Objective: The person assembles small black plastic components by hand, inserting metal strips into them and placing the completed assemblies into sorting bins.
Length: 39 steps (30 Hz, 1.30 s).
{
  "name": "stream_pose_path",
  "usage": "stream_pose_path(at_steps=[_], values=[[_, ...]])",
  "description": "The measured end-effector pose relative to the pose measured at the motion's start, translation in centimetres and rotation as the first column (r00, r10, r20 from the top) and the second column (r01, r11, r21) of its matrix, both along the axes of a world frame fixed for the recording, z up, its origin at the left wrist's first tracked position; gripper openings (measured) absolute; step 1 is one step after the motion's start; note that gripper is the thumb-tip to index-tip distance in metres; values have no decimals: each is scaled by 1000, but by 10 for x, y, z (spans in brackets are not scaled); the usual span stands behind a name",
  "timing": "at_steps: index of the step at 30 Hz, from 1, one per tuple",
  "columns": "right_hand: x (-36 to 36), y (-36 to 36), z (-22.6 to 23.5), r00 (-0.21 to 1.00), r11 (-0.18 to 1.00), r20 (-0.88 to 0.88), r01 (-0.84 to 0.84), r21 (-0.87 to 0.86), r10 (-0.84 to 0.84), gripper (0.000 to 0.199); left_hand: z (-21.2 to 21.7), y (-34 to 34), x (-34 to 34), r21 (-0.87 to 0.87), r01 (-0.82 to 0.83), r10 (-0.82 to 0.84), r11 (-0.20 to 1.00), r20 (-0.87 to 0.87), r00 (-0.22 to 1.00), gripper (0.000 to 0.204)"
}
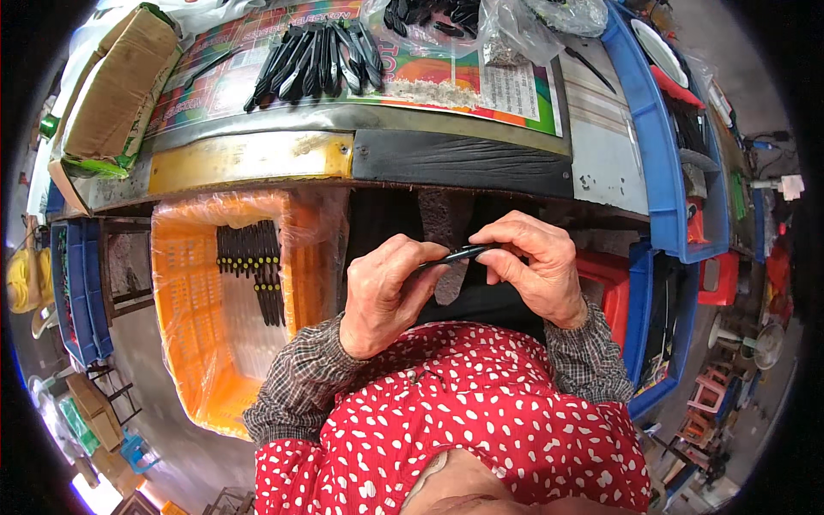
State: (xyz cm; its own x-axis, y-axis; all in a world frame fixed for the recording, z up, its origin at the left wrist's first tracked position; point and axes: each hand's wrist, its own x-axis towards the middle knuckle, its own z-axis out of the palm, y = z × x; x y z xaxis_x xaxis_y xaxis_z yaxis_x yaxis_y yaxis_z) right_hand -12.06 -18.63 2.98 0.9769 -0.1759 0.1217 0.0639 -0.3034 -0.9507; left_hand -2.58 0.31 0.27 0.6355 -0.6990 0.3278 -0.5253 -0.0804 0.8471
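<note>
A slim black plastic piece (459, 253) is held between both hands in front of my chest, just below the workbench edge. My left hand (382, 296) pinches its left end between thumb and fingers. My right hand (532, 266) grips its right end with the fingers curled over it. A pile of similar black pieces (318, 62) lies on the bench top above. More black pieces (253, 266) lie in rows inside an orange crate (193, 343) lined with clear plastic, to the left of my left hand.
A workbench (463, 163) with a colourful printed sheet (429, 77) stands ahead. An open cardboard box (116, 86) sits at its left end. Blue crates (665, 172) line the right side, another blue crate (81, 292) the left. Clear plastic bags (506, 26) lie at the bench's far edge.
</note>
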Motion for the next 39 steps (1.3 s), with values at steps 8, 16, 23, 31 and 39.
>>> stream_pose_path(at_steps=[8,16,23,31,39], values=[[1,2,-2,993,985,-111,-24,172,43,12,-3,1,3,-29,30,-28,999,54,998,24],[2,1,-6,990,980,-112,-65,190,87,13,-6,1,5,-55,61,-57,997,64,996,25],[2,0,-5,983,973,-155,-62,222,98,12,-8,1,6,-40,64,-60,997,109,992,25],[2,-2,-7,983,983,-140,-95,156,117,11,-13,1,7,-20,74,-69,997,194,979,25],[3,-4,-11,969,970,-210,-82,228,132,10,-16,2,9,0,90,-88,996,197,976,24]])
